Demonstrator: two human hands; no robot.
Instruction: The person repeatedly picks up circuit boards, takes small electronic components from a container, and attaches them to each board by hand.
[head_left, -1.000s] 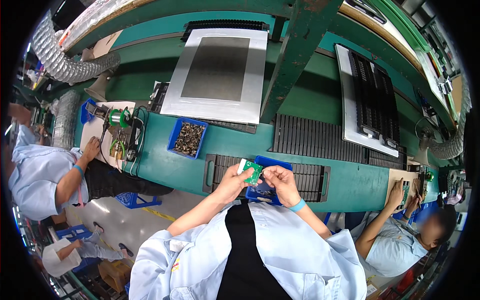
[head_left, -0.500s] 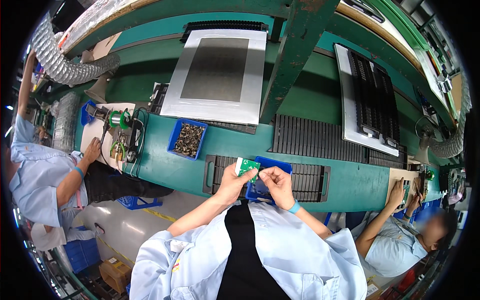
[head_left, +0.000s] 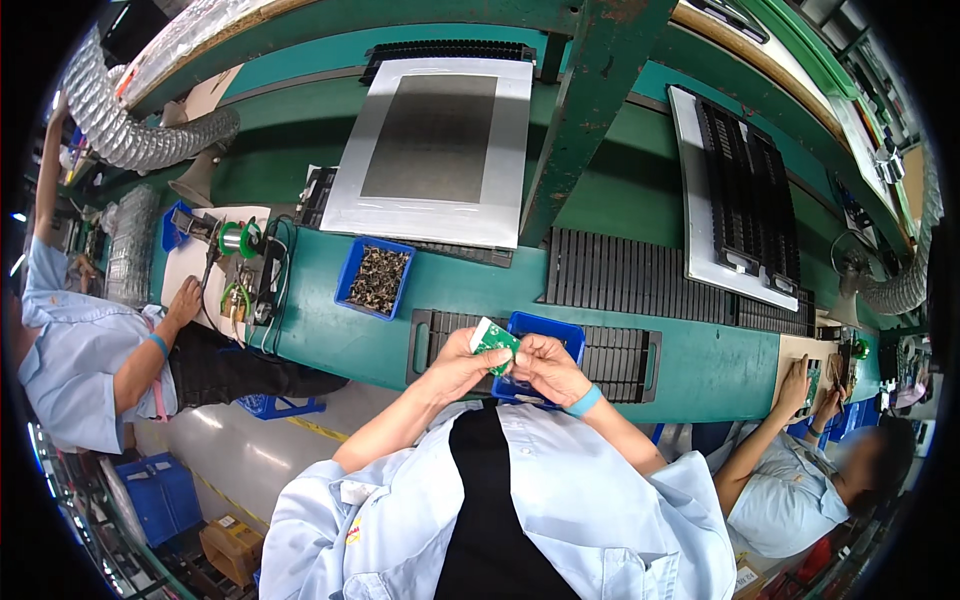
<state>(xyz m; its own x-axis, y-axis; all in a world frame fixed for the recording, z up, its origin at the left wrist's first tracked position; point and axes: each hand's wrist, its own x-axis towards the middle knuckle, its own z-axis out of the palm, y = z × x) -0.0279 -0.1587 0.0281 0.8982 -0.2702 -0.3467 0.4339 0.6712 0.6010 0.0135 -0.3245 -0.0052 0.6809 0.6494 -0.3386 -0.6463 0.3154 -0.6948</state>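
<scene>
A small green circuit board [head_left: 497, 342] with a white strip along one side is tilted above the bench. My left hand [head_left: 458, 364] grips it, the thumb across its face. At the board's right edge, my right hand [head_left: 550, 372] has its fingertips pinched together, touching or nearly touching the board. Whatever lies between those fingertips is too small to make out. Partly hidden behind my hands is a blue bin [head_left: 546, 326]. Under the bin and hands lies a black slotted rack [head_left: 622, 364].
A blue bin of small brown and dark parts [head_left: 376, 279] stands left of the rack. Behind lies a white-framed panel [head_left: 430, 140], and a green post [head_left: 590, 120] rises from the bench. Wire-spool equipment [head_left: 240, 240] stands left. Co-workers sit on both sides.
The board has tilted in my left hand. My right hand has come in against its right edge, slightly lower and left.
</scene>
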